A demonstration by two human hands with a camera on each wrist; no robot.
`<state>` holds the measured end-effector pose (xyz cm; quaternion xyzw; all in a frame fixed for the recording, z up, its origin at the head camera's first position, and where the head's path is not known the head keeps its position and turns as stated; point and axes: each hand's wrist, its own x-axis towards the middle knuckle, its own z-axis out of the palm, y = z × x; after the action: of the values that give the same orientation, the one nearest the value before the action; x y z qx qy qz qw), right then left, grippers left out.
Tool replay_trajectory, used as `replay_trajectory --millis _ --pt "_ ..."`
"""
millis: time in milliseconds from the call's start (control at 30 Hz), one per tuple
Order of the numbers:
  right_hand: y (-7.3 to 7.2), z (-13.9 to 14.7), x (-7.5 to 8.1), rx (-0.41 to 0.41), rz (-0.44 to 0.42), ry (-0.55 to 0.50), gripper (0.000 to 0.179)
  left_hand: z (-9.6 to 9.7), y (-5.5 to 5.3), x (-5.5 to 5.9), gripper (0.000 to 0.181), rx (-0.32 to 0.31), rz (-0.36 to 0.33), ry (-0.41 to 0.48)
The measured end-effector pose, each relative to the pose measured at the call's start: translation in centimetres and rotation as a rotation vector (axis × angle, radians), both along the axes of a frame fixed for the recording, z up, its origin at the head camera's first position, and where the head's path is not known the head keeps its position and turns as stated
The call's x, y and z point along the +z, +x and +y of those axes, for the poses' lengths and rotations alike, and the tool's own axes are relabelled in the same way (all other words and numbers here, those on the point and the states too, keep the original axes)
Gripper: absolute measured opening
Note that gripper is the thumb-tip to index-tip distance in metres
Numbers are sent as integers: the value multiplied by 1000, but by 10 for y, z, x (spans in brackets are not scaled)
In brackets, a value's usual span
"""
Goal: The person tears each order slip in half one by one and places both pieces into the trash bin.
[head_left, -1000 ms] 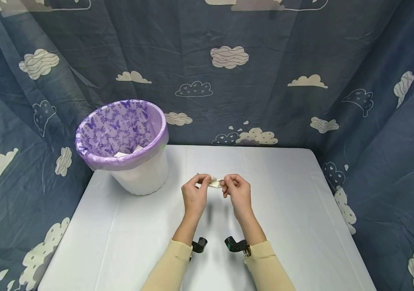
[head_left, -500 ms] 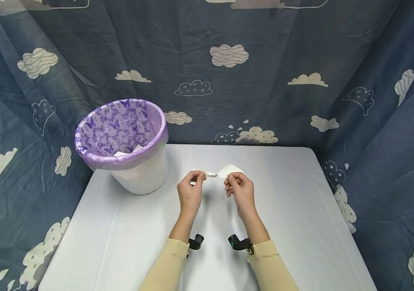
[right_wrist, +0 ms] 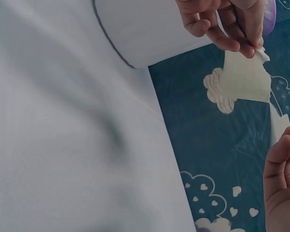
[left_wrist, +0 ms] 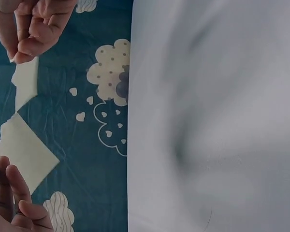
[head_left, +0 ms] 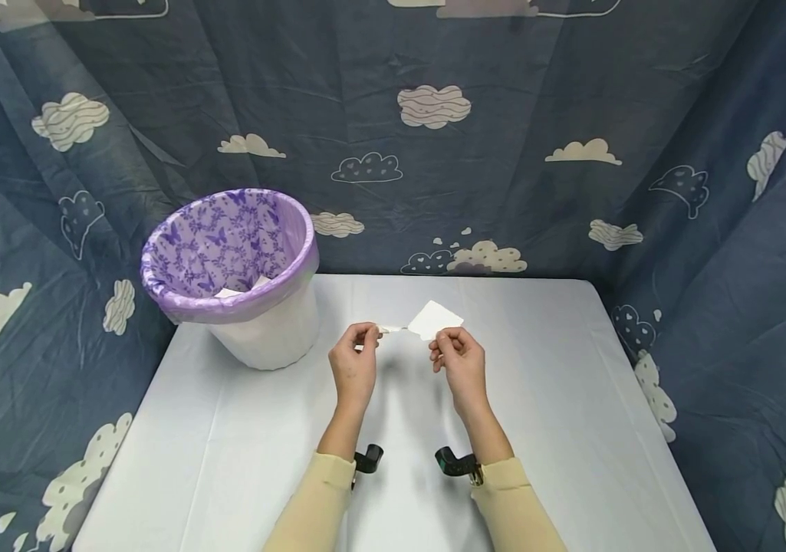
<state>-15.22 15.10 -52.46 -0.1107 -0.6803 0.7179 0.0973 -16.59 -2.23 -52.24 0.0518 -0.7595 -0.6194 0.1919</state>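
A torn piece of white paper (head_left: 435,319) stretches between both hands above the table. My left hand (head_left: 354,360) pinches one end between thumb and fingers, and my right hand (head_left: 460,360) pinches the other. In the left wrist view, the paper (left_wrist: 28,150) has ragged edges and narrows to a thin point midway, where its two parts meet. The right wrist view has the wider part of the paper (right_wrist: 246,77) hanging from the left hand's fingertips, with a slimmer part by the right hand (right_wrist: 282,188).
Left of the hands stands a white waste bin (head_left: 264,337) with a purple butterfly-print liner (head_left: 227,230). Bits of white paper (head_left: 229,293) show inside it. A white cloth covers the table (head_left: 558,414), with a dark blue cloud-print curtain (head_left: 489,192) behind and along both sides.
The hands have drawn apart, the left moving leftward and the right slightly rightward. The paper, bunched between the fingers a second ago, now shows two parts with a thin point between them.
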Motion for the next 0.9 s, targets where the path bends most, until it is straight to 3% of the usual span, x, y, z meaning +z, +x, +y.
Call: replay_trajectory --millis 467,700,900 --pt "1 6 -3 -22 1 -14 13 -3 0 -2 10 -11 -11 47" --pt "2 5 -3 -9 3 -12 16 -3 1 -3 16 -22 25 66" --pt "-1 -1 -1 -5 31 11 15 -8 1 -1 9 -13 52 67"
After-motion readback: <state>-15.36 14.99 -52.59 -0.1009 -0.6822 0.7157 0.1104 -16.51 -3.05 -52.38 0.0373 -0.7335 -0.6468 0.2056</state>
